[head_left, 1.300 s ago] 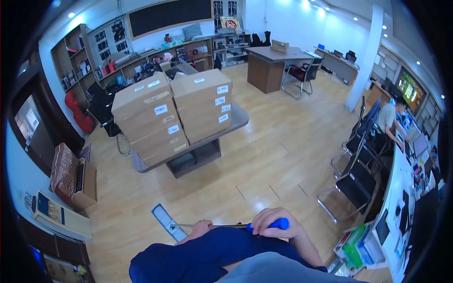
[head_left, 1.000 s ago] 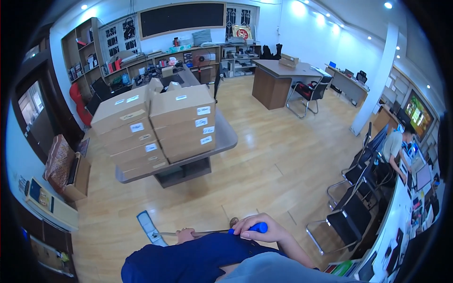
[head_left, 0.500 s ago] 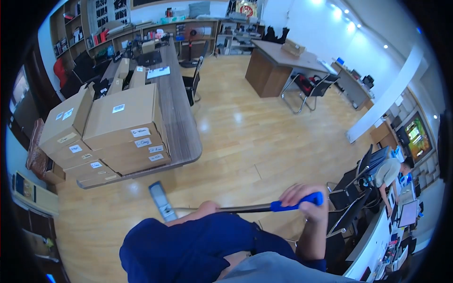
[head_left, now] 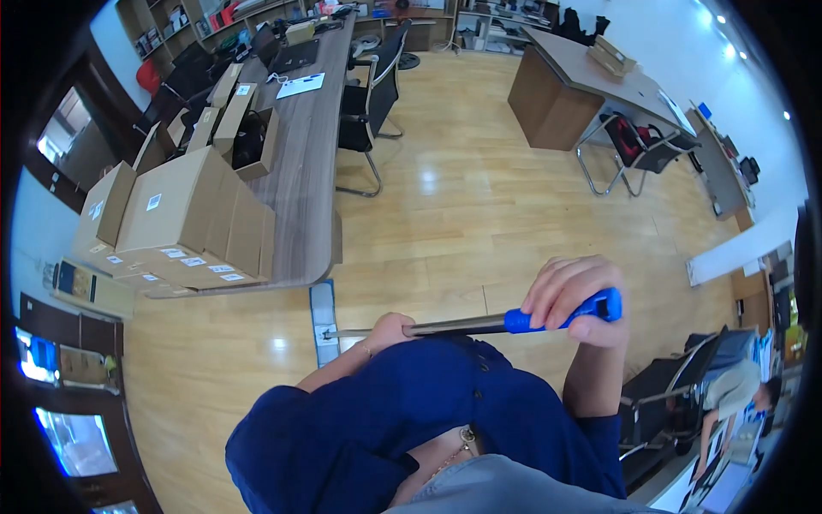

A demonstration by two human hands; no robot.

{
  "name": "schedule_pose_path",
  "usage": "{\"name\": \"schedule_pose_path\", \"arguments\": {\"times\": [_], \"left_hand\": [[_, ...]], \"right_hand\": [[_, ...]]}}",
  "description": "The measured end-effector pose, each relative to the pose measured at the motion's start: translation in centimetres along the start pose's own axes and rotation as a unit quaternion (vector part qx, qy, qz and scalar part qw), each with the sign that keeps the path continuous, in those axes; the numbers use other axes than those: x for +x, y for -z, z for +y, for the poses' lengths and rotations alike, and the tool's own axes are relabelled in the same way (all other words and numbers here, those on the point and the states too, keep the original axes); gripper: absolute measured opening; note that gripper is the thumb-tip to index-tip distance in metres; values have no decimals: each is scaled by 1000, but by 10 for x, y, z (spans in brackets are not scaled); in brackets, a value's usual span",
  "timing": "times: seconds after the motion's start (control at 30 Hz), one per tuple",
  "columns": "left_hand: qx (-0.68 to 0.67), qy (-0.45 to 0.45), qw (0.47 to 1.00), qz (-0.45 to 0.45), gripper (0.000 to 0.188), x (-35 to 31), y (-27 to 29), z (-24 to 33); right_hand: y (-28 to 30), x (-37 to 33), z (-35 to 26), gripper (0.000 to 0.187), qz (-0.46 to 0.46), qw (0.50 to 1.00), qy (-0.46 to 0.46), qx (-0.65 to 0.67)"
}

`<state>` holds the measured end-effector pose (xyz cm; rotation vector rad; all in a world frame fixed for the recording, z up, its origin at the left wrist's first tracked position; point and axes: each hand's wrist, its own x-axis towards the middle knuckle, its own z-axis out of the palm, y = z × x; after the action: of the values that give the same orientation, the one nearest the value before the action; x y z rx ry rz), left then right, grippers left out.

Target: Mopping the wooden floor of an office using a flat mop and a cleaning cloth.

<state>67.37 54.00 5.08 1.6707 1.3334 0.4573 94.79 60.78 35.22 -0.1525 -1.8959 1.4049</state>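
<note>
A flat mop lies across my front, its metal pole [head_left: 458,326] running from left to right. My right hand [head_left: 572,295] is wrapped around the blue grip at the pole's end. Closer to the mop head, my left hand [head_left: 390,331] is closed on the pole. The long, flat, blue-grey mop head [head_left: 323,307] lies on the wooden floor to the left, near the table's corner. Part of it is hidden behind my left arm.
Stacked cardboard boxes [head_left: 171,218] stand on the long table [head_left: 300,193] at the left. A black chair [head_left: 370,107] is beside it. Farther right are a desk [head_left: 556,94] and another chair [head_left: 638,150]. A person [head_left: 732,394] bends over a desk at the lower right.
The mop head has turned to point more straight away from me and now sits beside the table's corner. My right hand has moved up and right. The whole view has shifted.
</note>
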Motion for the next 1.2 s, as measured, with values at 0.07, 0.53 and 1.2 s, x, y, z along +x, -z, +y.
{"name": "schedule_pose_path", "arguments": {"times": [0.07,0.53,1.2], "left_hand": [[-14,-17,997,71,34,26,-9,7],[-151,-99,967,179,16,262,-12,102],[281,-27,953,105,48,588,196,140]], "right_hand": [[40,7,5,14,-42,999,-7,3],[276,83,11,11,-56,996,-45,-46],[399,205,170,19,-78,956,105,-261]]}}
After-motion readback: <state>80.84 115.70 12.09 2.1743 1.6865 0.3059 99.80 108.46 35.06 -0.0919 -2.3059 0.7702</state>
